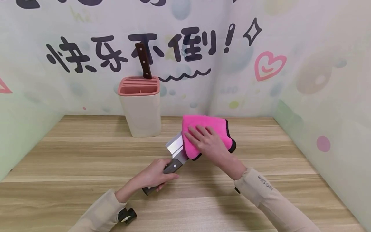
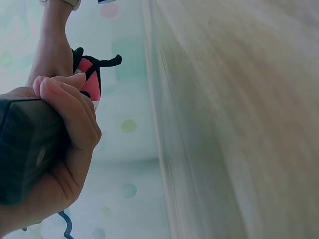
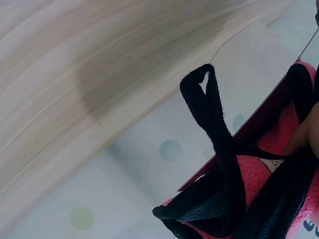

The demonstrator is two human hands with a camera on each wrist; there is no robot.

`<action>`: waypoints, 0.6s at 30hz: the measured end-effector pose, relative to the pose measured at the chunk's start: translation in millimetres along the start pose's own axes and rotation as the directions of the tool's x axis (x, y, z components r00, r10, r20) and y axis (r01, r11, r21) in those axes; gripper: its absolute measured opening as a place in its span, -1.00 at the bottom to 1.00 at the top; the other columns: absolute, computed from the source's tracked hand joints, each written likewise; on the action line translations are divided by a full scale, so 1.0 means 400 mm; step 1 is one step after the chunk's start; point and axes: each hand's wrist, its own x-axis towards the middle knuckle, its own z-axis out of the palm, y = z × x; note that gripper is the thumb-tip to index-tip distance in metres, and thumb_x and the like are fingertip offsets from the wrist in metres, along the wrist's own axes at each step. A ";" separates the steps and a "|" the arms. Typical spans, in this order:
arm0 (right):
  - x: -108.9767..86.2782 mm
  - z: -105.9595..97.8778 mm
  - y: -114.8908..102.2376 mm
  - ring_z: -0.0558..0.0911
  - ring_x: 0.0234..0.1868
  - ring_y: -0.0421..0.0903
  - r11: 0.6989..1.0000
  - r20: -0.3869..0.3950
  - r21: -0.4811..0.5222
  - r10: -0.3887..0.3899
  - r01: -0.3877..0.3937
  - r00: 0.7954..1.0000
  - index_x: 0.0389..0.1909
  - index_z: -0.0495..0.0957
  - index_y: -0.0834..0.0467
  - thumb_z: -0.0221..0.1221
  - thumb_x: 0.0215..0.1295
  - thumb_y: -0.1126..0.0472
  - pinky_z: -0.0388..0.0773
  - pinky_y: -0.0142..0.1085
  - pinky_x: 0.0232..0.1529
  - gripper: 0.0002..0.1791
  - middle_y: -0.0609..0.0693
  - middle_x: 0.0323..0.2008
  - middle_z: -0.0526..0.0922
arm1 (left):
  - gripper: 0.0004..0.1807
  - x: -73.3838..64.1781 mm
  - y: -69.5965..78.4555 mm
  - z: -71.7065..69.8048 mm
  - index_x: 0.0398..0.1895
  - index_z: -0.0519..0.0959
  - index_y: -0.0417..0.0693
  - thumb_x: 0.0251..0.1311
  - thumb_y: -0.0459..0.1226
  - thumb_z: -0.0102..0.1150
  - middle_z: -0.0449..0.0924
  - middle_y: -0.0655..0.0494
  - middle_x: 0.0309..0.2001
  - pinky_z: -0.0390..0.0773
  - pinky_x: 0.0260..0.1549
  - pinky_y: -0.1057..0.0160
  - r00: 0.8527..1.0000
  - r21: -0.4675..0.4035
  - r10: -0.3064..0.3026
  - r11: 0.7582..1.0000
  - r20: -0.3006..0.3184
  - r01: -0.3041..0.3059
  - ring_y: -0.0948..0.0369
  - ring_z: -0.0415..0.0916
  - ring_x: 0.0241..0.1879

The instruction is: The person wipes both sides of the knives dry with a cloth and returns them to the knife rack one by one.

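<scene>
A cleaver (image 1: 175, 146) with a wide metal blade is held up at a slant in the head view. My left hand (image 1: 155, 174) grips its dark riveted handle (image 1: 174, 166), whose butt looms large in the left wrist view. Folded over the outer part of the blade is a pink cloth (image 1: 218, 127) with black edging. My right hand (image 1: 213, 146) holds that cloth against the blade, fingers spread across the top. In the right wrist view, the cloth (image 3: 254, 174) wraps the blade from both sides and a black loop hangs off it. Cloth hides most of the blade.
A white knife holder (image 1: 142, 112) with a pink slotted top stands at the back of the wooden table (image 1: 87, 154), left of the cloth. One brown-handled knife (image 1: 144, 61) is upright in it. Printed curtains enclose the back and sides.
</scene>
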 end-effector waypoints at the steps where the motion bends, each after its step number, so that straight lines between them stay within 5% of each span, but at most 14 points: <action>1: 0.002 -0.002 -0.003 0.46 -0.01 -0.01 1.000 -0.001 0.003 -0.006 0.006 1.000 0.11 0.42 0.05 0.28 -0.04 0.33 0.46 -0.20 -0.10 -0.40 0.01 0.01 0.52 | -0.79 0.000 0.000 0.000 -0.42 0.33 -0.22 0.11 -0.30 0.14 0.30 0.15 -0.85 0.40 -0.93 0.23 1.000 -0.002 0.000 1.000 0.000 0.000 0.34 0.27 -0.91; 18: 0.030 -0.027 -0.052 0.41 0.09 -0.04 0.990 -0.037 0.023 -0.135 0.136 0.990 0.13 0.41 0.00 0.26 0.03 0.24 0.38 -0.21 0.03 -0.44 -0.05 0.11 0.45 | -0.79 0.005 -0.004 0.001 -0.44 0.34 -0.22 0.13 -0.28 0.12 0.30 0.17 -0.85 0.41 -0.91 0.25 1.000 0.014 0.000 1.000 0.017 -0.001 0.34 0.27 -0.91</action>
